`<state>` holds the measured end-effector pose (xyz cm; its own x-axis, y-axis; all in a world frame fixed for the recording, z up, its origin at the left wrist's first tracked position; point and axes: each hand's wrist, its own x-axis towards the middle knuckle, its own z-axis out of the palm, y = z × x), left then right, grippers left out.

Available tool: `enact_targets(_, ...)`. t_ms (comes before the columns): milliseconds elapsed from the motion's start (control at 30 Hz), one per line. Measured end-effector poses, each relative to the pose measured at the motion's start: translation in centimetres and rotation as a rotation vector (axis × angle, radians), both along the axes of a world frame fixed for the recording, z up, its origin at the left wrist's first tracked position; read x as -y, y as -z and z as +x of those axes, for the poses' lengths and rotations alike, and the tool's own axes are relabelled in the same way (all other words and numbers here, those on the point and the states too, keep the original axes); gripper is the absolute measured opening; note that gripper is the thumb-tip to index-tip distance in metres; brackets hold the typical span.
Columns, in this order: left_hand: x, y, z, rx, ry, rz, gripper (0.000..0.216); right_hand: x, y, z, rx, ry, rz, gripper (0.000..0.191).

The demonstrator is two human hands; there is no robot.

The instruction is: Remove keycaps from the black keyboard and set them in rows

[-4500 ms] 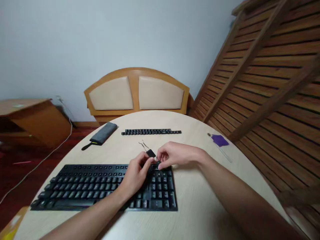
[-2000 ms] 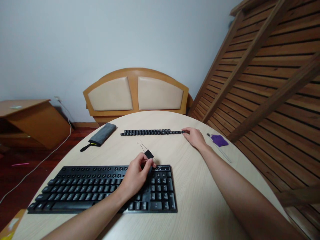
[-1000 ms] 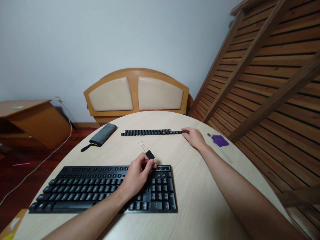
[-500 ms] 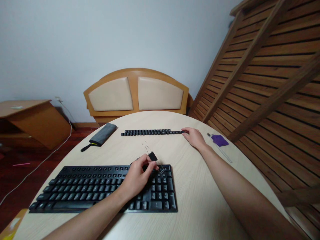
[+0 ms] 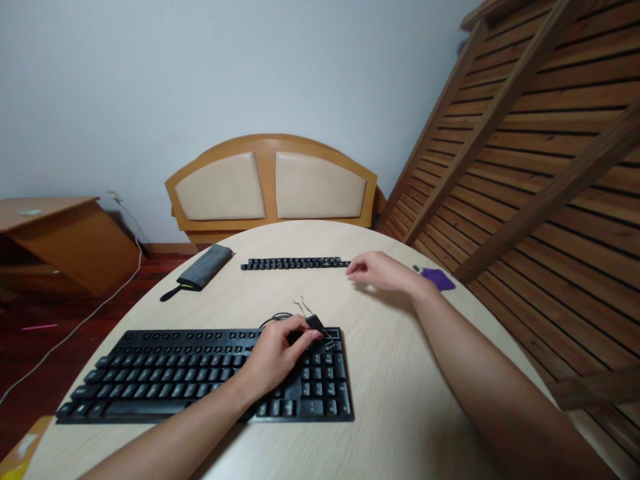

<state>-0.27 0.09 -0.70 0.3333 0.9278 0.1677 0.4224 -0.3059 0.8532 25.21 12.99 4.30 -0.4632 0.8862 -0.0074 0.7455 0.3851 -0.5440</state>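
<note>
My left hand point(image 5: 286, 343) rests over the right part of a black keyboard point(image 5: 165, 373). It is closed on a wire keycap puller point(image 5: 314, 323) with a black handle; wire ends point up and down. The keyboard's upper rows show bare switches, while lower rows and the number pad carry keycaps. My right hand point(image 5: 377, 270) is at the right end of a row of loose black keycaps point(image 5: 295, 263). Its fingers are curled in a pinch, and anything between them is hidden. The hand covers part of that end of the row.
A grey pouch point(image 5: 206, 267) with a black loop lies at the round table's left point(image 5: 225, 307). On the right lies a purple cloth item point(image 5: 438, 279), partly behind my right forearm. A black cable point(image 5: 275, 317) curls behind the keyboard. A wooden slatted frame point(image 5: 540, 200) leans at right.
My right hand has drawn left and slightly towards me, away from the keycap row's outer end. The puller in my left hand has shifted slightly right and down.
</note>
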Motion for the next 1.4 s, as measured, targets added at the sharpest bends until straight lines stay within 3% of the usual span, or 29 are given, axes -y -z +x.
enact_targets(133, 0.0, -0.2, 0.0, 0.032, 0.031, 0.002, 0.021, 3.0, -1.2, -2.9, 0.108, -0.301, -0.307, 0.023)
enact_targets(233, -0.1, -0.3, 0.1, 0.048, 0.049, -0.009, 0.020, 4.1, -0.8, -4.0, 0.195, -0.338, -0.440, 0.026)
enact_targets(367, -0.1, -0.4, 0.3, 0.047, 0.058, -0.024, 0.023, 4.2, -0.3, -4.2, 0.139, -0.330, -0.561, 0.024)
enact_targets(700, 0.5, -1.8, 0.8, -0.242, 0.051, 0.146, 0.028, 4.5, -0.8, -4.8, 0.159, -0.369, -0.465, 0.022)
enact_targets(833, 0.7, -1.4, 1.0, -0.364, 0.062, 0.244, 0.022, 4.6, -0.5, -5.3, 0.124, -0.398, -0.439, 0.019)
enact_targets(1000, 0.5, -0.4, 0.9, -0.321, 0.039, 0.288, 0.021, 4.6, -0.3, -5.2, 0.093, -0.406, -0.390, 0.022)
enact_targets(1100, 0.5, -0.3, 0.7, -0.333, 0.015, 0.285, 0.021, 4.7, -0.3, -5.0, 0.081, -0.444, -0.450, 0.024)
enact_targets(1267, 0.9, -0.5, 0.6, -0.337, 0.119, 0.327, 0.022, 5.0, -0.4, -5.1, 0.099, -0.468, -0.520, 0.019)
enact_targets(1400, 0.9, -0.2, 0.6, -0.329, 0.040, 0.297, 0.022, 5.3, -0.7, -5.3, 0.122, -0.490, -0.508, 0.019)
